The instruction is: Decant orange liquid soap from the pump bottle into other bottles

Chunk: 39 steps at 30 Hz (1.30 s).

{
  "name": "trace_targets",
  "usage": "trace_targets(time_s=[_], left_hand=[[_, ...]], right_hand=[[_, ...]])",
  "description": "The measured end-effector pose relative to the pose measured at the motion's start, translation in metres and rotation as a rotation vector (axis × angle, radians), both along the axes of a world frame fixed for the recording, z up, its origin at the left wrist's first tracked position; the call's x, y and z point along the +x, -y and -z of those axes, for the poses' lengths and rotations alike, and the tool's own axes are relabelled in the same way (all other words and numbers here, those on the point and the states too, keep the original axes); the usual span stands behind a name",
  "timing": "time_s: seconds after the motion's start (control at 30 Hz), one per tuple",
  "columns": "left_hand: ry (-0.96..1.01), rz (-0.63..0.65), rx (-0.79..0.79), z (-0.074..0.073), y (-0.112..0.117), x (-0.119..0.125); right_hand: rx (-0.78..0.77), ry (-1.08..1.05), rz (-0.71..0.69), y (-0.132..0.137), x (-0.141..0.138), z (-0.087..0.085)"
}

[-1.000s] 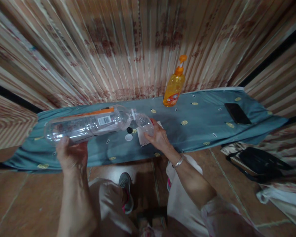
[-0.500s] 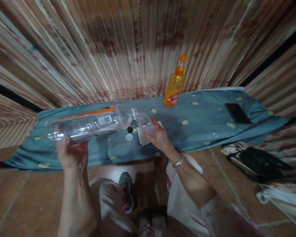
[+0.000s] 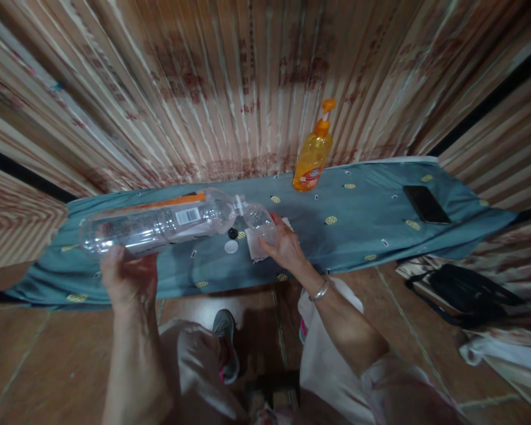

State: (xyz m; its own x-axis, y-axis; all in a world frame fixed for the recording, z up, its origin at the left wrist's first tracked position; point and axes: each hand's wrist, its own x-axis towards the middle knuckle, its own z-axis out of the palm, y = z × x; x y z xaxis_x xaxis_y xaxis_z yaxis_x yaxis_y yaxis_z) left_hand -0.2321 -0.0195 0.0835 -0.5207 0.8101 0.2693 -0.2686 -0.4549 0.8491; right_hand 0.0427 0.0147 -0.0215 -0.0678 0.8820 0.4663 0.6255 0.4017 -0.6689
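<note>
A large clear plastic bottle (image 3: 159, 224) with an orange-edged label lies nearly level in the air, its neck pointing right. My left hand (image 3: 130, 274) is wrapped round its base end from below. My right hand (image 3: 283, 239) grips a small clear plastic bottle (image 3: 260, 221), tilted up to the left. The two bottle mouths meet; whether they touch firmly I cannot tell. Below them on the cloth are a black cap (image 3: 233, 234) and a white cap (image 3: 231, 247). A pale folded cloth (image 3: 256, 251) lies partly hidden under my right hand and the small bottle.
The narrow table has a teal patterned tablecloth (image 3: 358, 236). An orange pump bottle (image 3: 312, 156) stands at its back edge, and a black phone (image 3: 426, 203) lies on the right. A pleated curtain (image 3: 230, 88) hangs behind. A black bag (image 3: 464, 292) rests at lower right.
Both hands and both bottles hold almost the same position. Only a very slight shift of the view shows.
</note>
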Motion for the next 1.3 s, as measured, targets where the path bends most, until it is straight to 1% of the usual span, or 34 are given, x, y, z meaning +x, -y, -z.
trace_targets(time_s=[0.17, 0.4, 0.77, 1.2, 1.3], left_hand=[[0.01, -0.008, 0.004, -0.0015, 0.0, 0.0019], [-0.009, -0.001, 0.0, -0.0052, 0.0013, 0.0043], [-0.009, -0.012, -0.005, -0.0049, 0.0022, 0.0034], [-0.04, -0.032, -0.017, -0.0079, 0.0017, 0.0069], [-0.02, -0.029, -0.026, -0.007, 0.0023, 0.0061]], right_hand=[[-0.006, -0.004, 0.001, 0.0008, -0.0003, -0.0016], [-0.001, -0.002, -0.001, -0.0002, -0.0001, 0.0004], [0.003, -0.008, -0.005, -0.0001, 0.0003, 0.0005], [-0.011, 0.0, 0.002, 0.0011, -0.0005, -0.0006], [-0.016, 0.002, 0.0, 0.001, -0.0003, -0.001]])
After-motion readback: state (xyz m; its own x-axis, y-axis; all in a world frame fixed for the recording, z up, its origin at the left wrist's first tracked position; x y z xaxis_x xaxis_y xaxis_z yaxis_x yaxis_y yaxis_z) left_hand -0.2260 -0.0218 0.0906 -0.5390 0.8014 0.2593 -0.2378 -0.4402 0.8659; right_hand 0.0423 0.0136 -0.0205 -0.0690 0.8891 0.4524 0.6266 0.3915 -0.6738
